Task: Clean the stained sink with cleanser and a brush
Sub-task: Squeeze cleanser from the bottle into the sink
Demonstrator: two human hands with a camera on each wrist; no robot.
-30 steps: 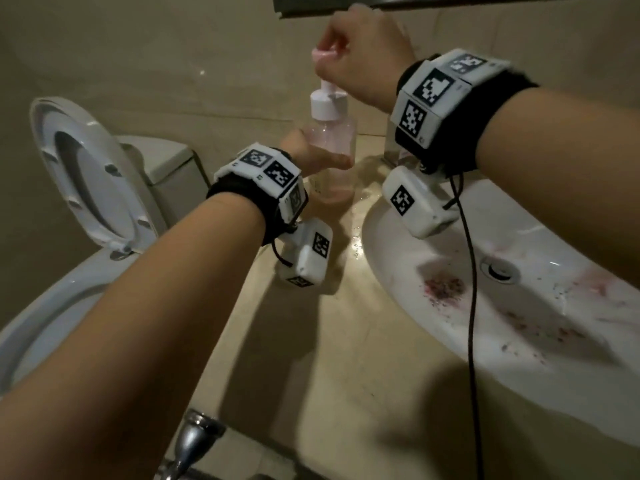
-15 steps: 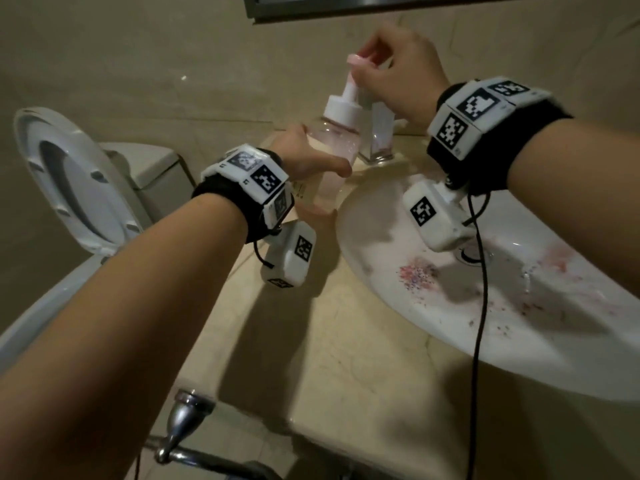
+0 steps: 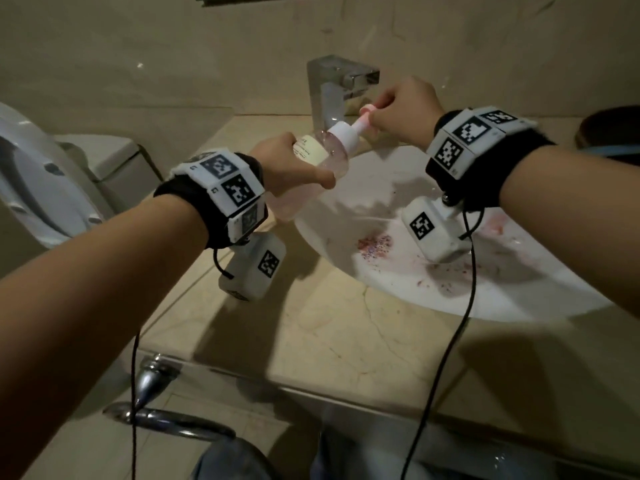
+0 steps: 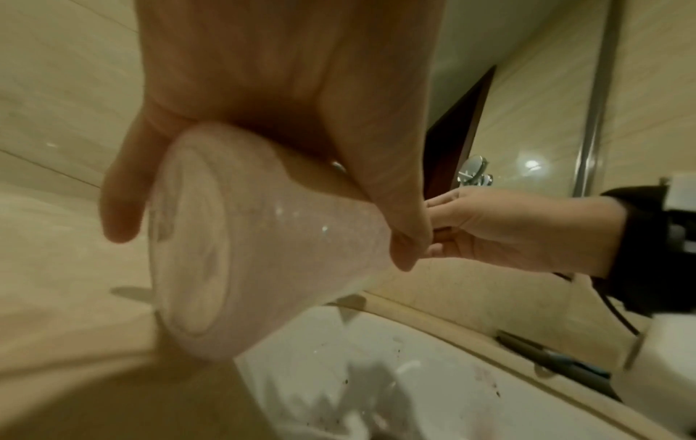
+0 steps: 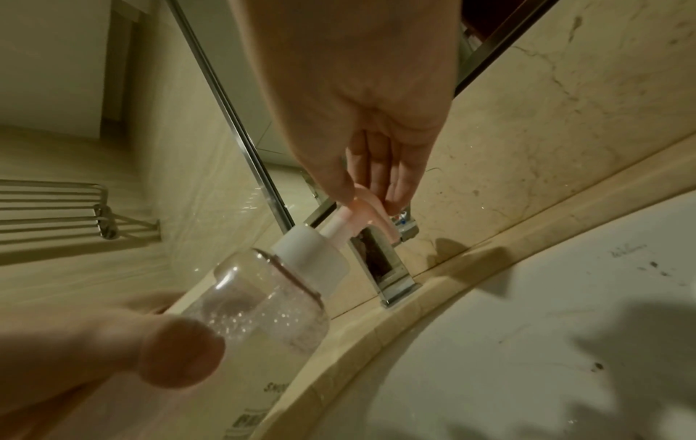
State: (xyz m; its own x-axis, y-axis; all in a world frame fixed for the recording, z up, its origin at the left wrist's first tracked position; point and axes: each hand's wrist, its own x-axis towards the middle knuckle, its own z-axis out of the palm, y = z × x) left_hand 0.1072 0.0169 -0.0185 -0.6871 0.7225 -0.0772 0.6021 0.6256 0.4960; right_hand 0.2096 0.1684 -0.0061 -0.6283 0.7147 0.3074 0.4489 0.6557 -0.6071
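Note:
A clear cleanser bottle [image 3: 323,157] with pink liquid and a white pump collar hangs tilted over the left rim of the white sink [image 3: 485,296], its nozzle end pointing right. My left hand [image 3: 291,161] grips the bottle's body; the left wrist view shows the bottle's base [image 4: 211,268] under my palm. My right hand [image 3: 405,109] pinches the pink pump head [image 3: 365,114] between thumb and fingers, shown close in the right wrist view [image 5: 371,208]. Reddish stains [image 3: 375,244] speckle the basin. The nozzle's opening is hidden by my fingers.
A chrome faucet [image 3: 332,88] stands just behind the bottle. A toilet with raised lid [image 3: 38,188] is at the left. A dark long object with a blue part [image 4: 557,357] lies on the counter behind the sink. A chrome pipe [image 3: 149,379] juts below the counter's front edge.
The bottle went from upright at the sink's left to tilted sideways over the basin rim. Both hands moved with it, the right hand coming down in front of the faucet.

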